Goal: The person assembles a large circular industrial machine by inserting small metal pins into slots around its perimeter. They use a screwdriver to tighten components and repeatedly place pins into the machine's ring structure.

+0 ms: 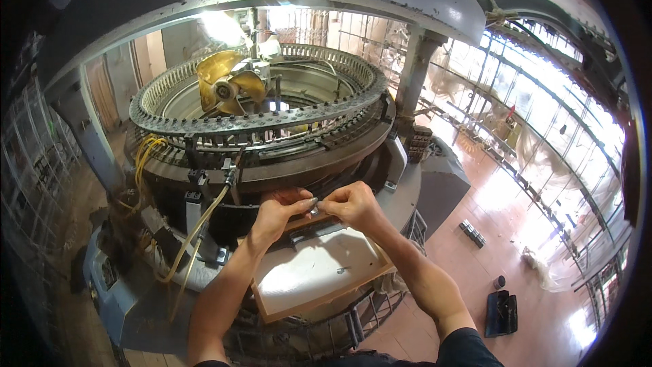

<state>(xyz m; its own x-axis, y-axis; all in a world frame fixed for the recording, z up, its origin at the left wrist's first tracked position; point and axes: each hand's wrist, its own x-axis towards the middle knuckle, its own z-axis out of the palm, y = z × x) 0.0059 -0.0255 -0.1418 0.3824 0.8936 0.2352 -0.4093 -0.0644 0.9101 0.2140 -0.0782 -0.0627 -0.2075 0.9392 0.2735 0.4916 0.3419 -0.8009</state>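
My left hand (277, 214) and my right hand (353, 204) meet over the far edge of a white board with a wooden frame (305, 275). Between the fingertips of both hands sits a small metal part (314, 208), pinched from each side; it is too small to tell what it is. A second small metal piece (343, 270) lies on the white board below my right wrist. Just beyond my hands rises the large circular knitting machine (272, 129), with its ring of metal feeders.
A gold fan (227, 85) sits at the machine's centre. Yellow cables (193, 231) hang down the left side of the machine. A grey post (414, 71) stands to the right. On the reddish floor at right lie a dark flat object (501, 312) and small dark items (472, 232).
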